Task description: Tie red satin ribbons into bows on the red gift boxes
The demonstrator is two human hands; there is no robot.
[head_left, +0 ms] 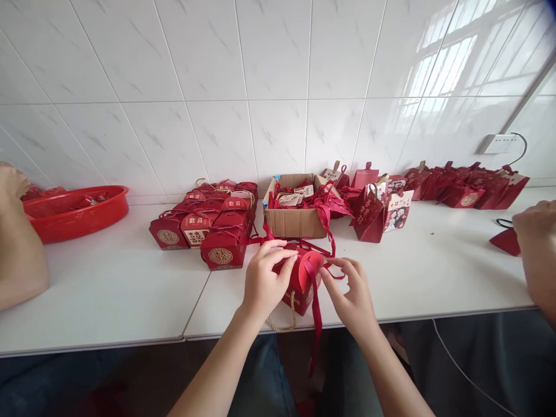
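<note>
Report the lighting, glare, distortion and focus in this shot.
Head view: soft daylight, faint shadows; window glare on the tiled wall upper right; wide lens bows the table edge and tilts tile lines; left hand on the red box and right hand at its ribbon are sharp; a co-worker's arm at far left stretches at the frame edge.

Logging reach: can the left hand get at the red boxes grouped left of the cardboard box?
Probably yes: the left hand, on the small red box, lies near the grouped red boxes, only bare table between.
</note>
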